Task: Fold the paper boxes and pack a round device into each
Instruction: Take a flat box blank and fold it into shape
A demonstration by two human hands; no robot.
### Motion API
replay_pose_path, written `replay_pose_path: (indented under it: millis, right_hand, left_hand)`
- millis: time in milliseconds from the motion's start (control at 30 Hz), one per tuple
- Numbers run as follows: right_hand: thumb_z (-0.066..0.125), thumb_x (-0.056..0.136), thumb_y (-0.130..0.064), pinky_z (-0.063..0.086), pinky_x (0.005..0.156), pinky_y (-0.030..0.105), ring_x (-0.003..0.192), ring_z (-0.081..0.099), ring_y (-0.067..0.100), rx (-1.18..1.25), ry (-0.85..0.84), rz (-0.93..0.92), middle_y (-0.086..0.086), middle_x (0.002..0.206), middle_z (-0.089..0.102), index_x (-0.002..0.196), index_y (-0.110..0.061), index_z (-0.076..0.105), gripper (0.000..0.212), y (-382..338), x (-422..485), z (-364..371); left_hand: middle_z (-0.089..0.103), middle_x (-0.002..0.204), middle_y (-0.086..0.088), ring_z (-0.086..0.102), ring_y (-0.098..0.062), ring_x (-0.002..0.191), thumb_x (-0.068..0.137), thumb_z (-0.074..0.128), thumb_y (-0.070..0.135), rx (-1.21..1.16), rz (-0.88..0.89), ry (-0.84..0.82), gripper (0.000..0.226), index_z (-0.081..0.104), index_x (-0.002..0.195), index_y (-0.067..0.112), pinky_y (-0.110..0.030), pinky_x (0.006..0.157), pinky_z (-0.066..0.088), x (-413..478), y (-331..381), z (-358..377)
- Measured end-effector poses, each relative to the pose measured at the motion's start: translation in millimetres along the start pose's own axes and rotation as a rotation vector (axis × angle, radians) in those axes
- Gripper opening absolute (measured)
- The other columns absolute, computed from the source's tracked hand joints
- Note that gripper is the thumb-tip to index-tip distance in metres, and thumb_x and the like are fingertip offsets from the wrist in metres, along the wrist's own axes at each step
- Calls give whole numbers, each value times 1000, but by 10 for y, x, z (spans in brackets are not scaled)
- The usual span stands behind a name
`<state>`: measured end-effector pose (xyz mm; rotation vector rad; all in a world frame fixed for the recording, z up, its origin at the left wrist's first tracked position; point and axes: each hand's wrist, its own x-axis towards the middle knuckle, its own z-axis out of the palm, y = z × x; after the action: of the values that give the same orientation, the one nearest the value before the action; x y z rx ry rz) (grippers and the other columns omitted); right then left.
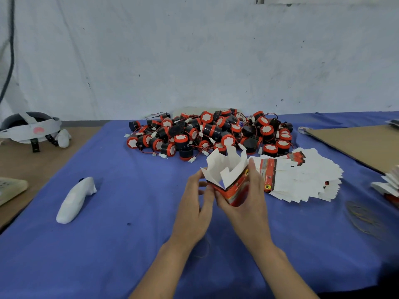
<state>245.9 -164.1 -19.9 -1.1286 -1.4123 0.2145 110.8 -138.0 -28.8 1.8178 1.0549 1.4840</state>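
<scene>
Left fingers [204, 186]: I saw them curled in, pinching the near-left corner of the paper box [234, 182]. My left hand [193, 203] sat at 9 o'clock of it.
Right fingers [253, 171]: clamped round the red body, one finger running up the 3 o'clock wall. My right hand [248, 201] seemed to carry the weight.
Paper box: held above the blue cloth [129, 244], only part-formed. The white flaps stood loose at the top, the mouth was open, and I saw nothing inside. I could not tell whether the bottom was closed.
Round devices [209, 134]: a red-and-black heap at 12 o'clock, apart from both hands, with wires tangled through it.
Flat blanks [302, 175]: fanned out at 3 o'clock, just beside the right hand.
Farther out: a white object [75, 199] at 9 o'clock, a headset [30, 128] at 10, a cardboard sheet [356, 143] at 2 and rubber bands [364, 216] at 4.
Risk, body: I judged that too hard a squeeze from the right hand would crease the thin walls out of square.
Risk, flaps: tucked in the wrong order, they could buckle or tear at the slits.
Risk, bottom: if it was unlocked, a device could drop straight through.
Risk, wires: lifting one device might drag its neighbours along by the leads.
Risk, blanks: a careless right wrist could scatter the fan.
</scene>
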Motion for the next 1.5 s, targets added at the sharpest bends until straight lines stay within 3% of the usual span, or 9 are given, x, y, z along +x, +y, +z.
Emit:
replay_pose_path:
  millis: [233,333,467,633,800,933,1067,1300,1500]
  right_hand:
    - [64,81,-61,34,100,8,138,33,1,-147,-3,-62,-15,149,29,155,-42,15,91,45,-13,-3]
    - [63,82,-62,35,95,-1,137,30,-8,-112,-18,-54,-20,148,29,155,-44,15,89,38,-7,-4]
    - [63,86,-58,46,88,5,128,48,-1,47,-49,-19,-33,144,32,154,-52,16,83,36,-29,-25]
    - [60,91,-51,48,89,10,127,50,0,162,-159,-32,-17,147,36,153,-49,26,70,37,-52,-19]
    - [57,95,-50,43,94,5,137,38,-7,54,-188,-112,-20,157,30,152,-42,30,64,64,-50,1]
    - [56,94,-54,50,101,23,140,42,6,30,-187,-116,-20,153,38,147,-45,35,58,89,-53,2]
    - [53,93,-62,55,97,31,135,48,7,2,-165,-119,-23,147,42,140,-49,37,52,69,-64,-3]
    - [61,89,-48,58,90,36,127,53,7,-13,-136,-149,-26,139,45,127,-58,39,45,39,-73,-8]
    - [54,91,-60,58,82,30,118,57,7,-66,-148,-153,-28,139,42,143,-53,32,57,30,-64,2]
  left_hand:
    - [59,127,20,59,-7,117,99,40,57,-22,-21,2,41,44,137,43,-18,89,51,7,-9,-1]
    - [60,126,18,60,-8,117,99,38,59,-33,-21,-6,44,45,138,40,-20,90,52,1,9,-1]
    - [59,130,15,59,-11,120,98,40,61,-96,-13,-26,50,44,141,35,-22,93,52,-18,48,-14]
    - [54,139,16,54,-10,128,96,42,65,-192,-30,-100,57,37,147,40,-17,92,50,-18,93,-26]
    - [59,133,18,59,-9,121,97,36,66,-192,-34,-148,59,33,150,40,-16,89,51,-19,95,-30]
    - [60,131,20,60,-7,119,100,34,63,-185,-18,-139,56,34,150,37,-13,87,50,-32,106,-33]
    - [59,132,16,60,-10,120,100,34,63,-189,-15,-145,56,35,149,37,-15,88,51,-41,113,-31]
    - [58,132,18,59,-8,121,100,36,62,-200,-22,-154,55,35,149,36,-15,88,51,-52,115,-44]
    - [61,130,17,61,-10,118,102,34,58,-194,0,-143,54,37,148,31,-14,86,50,-58,134,-47]
